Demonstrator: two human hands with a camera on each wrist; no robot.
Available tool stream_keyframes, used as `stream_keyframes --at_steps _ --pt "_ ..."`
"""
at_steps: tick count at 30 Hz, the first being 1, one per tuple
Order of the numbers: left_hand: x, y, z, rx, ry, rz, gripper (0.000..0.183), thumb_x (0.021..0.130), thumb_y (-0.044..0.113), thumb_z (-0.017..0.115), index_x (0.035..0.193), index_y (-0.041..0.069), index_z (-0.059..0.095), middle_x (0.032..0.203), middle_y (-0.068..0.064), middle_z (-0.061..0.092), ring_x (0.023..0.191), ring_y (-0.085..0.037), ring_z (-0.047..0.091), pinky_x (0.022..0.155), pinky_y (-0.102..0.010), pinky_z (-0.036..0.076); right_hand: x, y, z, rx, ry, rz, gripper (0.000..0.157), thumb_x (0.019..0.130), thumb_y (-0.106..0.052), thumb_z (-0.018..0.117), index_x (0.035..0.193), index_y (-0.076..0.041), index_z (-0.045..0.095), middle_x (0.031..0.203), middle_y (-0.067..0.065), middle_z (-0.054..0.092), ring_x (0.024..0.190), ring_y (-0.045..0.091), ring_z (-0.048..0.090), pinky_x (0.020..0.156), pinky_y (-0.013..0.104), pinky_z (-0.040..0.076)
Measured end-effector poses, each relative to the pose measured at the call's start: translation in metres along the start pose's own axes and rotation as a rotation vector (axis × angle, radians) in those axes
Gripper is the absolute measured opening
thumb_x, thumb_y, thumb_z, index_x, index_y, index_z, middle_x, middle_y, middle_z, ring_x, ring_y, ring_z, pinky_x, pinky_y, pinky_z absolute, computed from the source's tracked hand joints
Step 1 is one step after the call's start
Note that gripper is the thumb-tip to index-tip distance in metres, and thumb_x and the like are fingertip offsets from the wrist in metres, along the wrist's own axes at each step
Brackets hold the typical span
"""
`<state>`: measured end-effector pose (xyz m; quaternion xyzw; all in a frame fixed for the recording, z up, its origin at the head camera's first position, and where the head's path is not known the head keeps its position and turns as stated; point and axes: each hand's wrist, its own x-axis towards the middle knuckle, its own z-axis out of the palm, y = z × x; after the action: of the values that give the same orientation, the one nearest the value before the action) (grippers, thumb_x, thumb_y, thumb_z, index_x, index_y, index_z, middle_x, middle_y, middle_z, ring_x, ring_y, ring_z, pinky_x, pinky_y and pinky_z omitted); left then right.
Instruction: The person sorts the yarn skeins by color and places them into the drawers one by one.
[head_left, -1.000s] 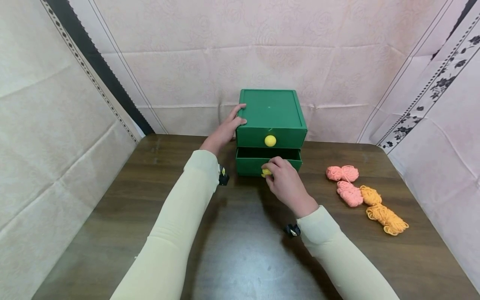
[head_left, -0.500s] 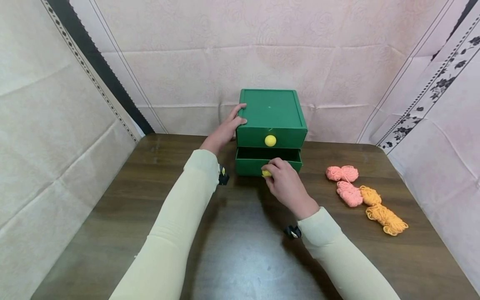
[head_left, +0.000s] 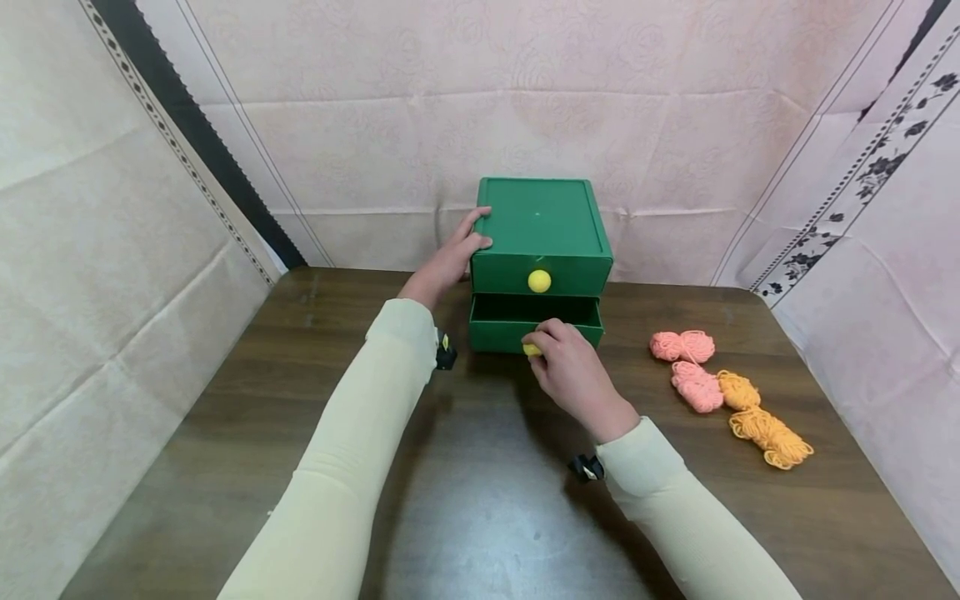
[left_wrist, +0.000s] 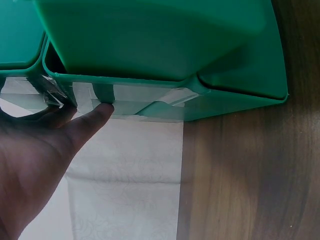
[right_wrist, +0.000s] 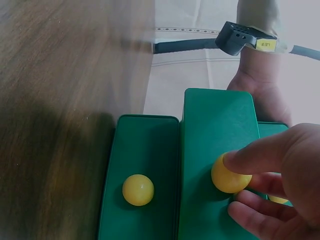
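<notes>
A green drawer cabinet with yellow ball knobs stands at the back of the table. My right hand pinches the yellow knob of the middle drawer between thumb and fingers. That drawer is partly pulled out, and its inside looks dark. The upper drawer is closed, its yellow knob in plain sight. Below the pulled-out one, the bottom drawer shows closed in the right wrist view. My left hand rests against the cabinet's left side and top edge, its fingers extended along the clear-taped side.
Pink yarn bundles and orange yarn bundles lie on the right part of the brown wooden table. A pale patterned cloth hangs right behind the cabinet and along both sides.
My right hand and the middle drawer have come very slightly nearer to me, the knob still pinched. My left hand keeps its place on the cabinet.
</notes>
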<state>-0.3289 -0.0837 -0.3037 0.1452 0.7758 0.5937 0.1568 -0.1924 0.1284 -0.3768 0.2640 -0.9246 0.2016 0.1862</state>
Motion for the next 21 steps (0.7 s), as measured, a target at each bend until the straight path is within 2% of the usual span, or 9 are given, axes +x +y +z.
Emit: stream_keyframes --at_steps 3,11,21 --pt "-0.0058 0.0061 0.0005 0.011 -0.007 -0.002 0.062 0.096 0.032 0.039 0.153 0.039 0.015 0.163 0.001 0.003 0.144 -0.032 0.024 0.107 -0.058 0.035 -0.0009 -0.0004 0.0003 -0.001 0.001 0.000 0.019 0.083 -0.008 0.074 0.102 -0.007 0.071 0.103 0.007 0.062 0.095 0.023 0.057 0.088 0.035 0.053" --pt "-0.0094 0.0057 0.0011 0.012 -0.006 -0.002 0.061 0.097 0.032 0.039 0.153 0.040 0.015 0.163 0.002 0.003 0.143 -0.031 0.026 0.107 -0.056 0.035 -0.0043 -0.0039 -0.0016 0.010 -0.008 -0.005 0.019 0.083 -0.009 0.074 0.102 -0.007 0.071 0.102 0.007 0.062 0.094 0.023 0.057 0.088 0.035 0.053" --pt "-0.0058 0.0068 0.0016 0.026 -0.003 0.007 0.061 0.097 0.033 0.038 0.153 0.039 0.015 0.163 0.003 0.004 0.144 -0.030 0.025 0.108 -0.055 0.034 -0.0092 -0.0061 -0.0051 -0.004 -0.008 -0.010 0.020 0.083 -0.009 0.075 0.102 -0.008 0.072 0.102 0.006 0.062 0.094 0.023 0.057 0.088 0.035 0.053"
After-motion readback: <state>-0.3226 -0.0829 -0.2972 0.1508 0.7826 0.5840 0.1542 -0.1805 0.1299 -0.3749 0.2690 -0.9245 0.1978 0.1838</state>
